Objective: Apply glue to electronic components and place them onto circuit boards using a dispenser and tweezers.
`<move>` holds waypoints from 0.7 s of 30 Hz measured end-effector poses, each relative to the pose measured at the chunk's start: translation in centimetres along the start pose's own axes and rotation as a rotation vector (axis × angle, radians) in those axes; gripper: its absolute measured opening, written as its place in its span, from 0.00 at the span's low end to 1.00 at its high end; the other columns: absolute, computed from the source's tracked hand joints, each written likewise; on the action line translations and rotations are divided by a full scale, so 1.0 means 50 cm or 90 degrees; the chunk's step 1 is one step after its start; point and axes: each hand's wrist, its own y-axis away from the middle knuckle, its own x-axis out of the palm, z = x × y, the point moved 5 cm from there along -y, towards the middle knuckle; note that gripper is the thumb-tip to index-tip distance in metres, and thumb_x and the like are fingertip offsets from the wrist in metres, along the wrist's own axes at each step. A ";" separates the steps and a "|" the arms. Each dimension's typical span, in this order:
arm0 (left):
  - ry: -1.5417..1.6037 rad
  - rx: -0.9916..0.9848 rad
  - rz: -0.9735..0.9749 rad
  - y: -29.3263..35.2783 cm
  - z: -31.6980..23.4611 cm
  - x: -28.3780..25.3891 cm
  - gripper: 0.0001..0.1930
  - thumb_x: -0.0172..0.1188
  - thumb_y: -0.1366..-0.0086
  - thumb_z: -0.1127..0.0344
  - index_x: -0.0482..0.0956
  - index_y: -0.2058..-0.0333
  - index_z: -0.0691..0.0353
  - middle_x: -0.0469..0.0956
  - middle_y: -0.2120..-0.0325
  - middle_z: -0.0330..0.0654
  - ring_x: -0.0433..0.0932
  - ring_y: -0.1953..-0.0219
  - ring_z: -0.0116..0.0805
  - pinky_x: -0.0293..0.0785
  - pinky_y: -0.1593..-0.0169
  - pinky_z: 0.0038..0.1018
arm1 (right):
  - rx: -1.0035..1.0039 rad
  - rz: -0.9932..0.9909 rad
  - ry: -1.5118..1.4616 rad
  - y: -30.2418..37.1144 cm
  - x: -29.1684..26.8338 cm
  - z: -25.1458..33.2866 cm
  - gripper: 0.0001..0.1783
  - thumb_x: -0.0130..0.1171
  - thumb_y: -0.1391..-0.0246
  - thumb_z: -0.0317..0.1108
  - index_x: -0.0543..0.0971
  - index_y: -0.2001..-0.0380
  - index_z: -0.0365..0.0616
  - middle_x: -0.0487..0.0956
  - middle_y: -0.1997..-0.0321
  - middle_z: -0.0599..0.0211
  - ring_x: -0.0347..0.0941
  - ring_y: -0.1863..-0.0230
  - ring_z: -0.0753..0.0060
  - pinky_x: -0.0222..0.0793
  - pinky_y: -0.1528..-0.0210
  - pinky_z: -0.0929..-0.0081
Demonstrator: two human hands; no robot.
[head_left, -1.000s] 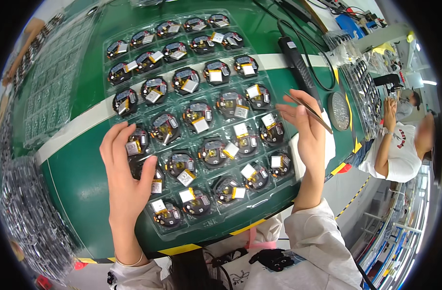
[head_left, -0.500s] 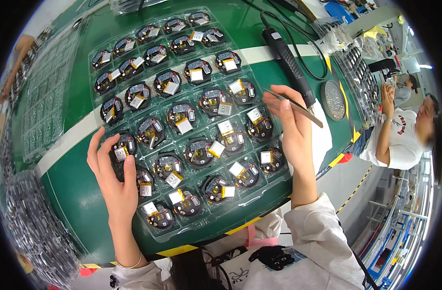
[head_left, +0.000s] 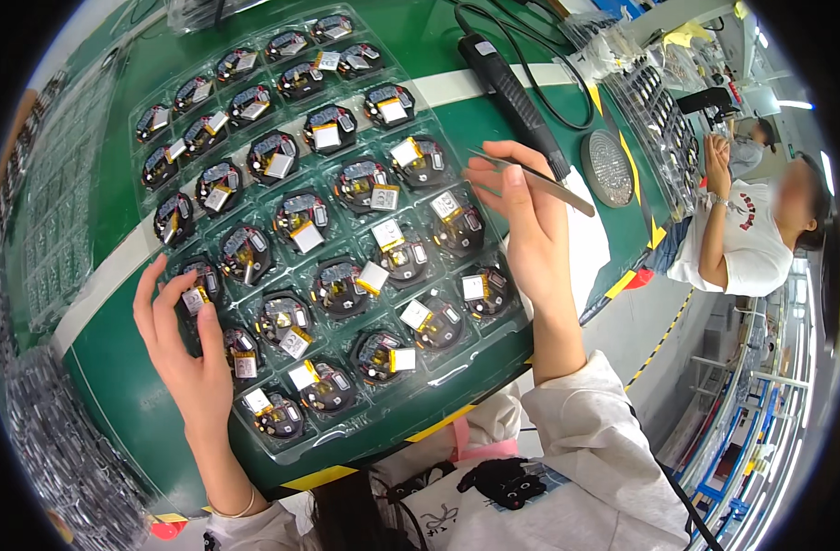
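Observation:
A clear plastic tray holds rows of round black device halves with circuit boards, most with a small silver-white battery on a yellow-taped end. My left hand is at the tray's left edge, fingers spread. Its thumb and fingertips are around a device half there, whose battery shows between them. With my right hand I hold metal tweezers above the tray's right edge, their broad end pointing right. The tips point left, over a device half. Neither hand is lifting a battery or a device half.
A black electric screwdriver with a cable lies beyond my right hand, near a round metal-rimmed dish. Stacked clear trays stand at the left, and another filled tray at the right. A co-worker sits on the right.
The whole view has shifted, so the tray, tools and both hands appear farther left and slightly higher. Relative to the tray, my hands have hardly moved; the tweezers stay in my right hand.

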 end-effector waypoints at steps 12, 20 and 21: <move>-0.024 0.019 -0.009 0.000 -0.007 0.002 0.14 0.53 0.40 0.73 0.73 0.54 0.63 0.66 0.43 0.48 0.64 0.41 0.49 0.57 0.38 0.41 | -0.064 -0.005 0.012 0.000 -0.021 0.021 0.21 0.41 0.33 0.42 0.70 0.49 0.34 0.75 0.51 0.51 0.74 0.49 0.62 0.69 0.47 0.68; -0.072 0.118 0.084 0.049 -0.219 0.011 0.14 0.59 0.48 0.75 0.76 0.60 0.61 0.75 0.61 0.44 0.69 0.56 0.47 0.62 0.48 0.41 | -0.139 0.234 -0.033 0.090 -0.057 0.027 0.04 0.58 0.47 0.24 0.78 0.66 0.36 0.78 0.66 0.62 0.74 0.67 0.74 0.68 0.64 0.78; -0.058 0.120 0.089 0.065 -0.246 0.026 0.15 0.61 0.50 0.75 0.76 0.61 0.59 0.75 0.62 0.42 0.69 0.57 0.47 0.62 0.49 0.40 | -0.123 0.264 -0.044 0.099 -0.060 0.018 0.05 0.59 0.48 0.23 0.78 0.66 0.36 0.78 0.67 0.63 0.74 0.68 0.75 0.68 0.65 0.78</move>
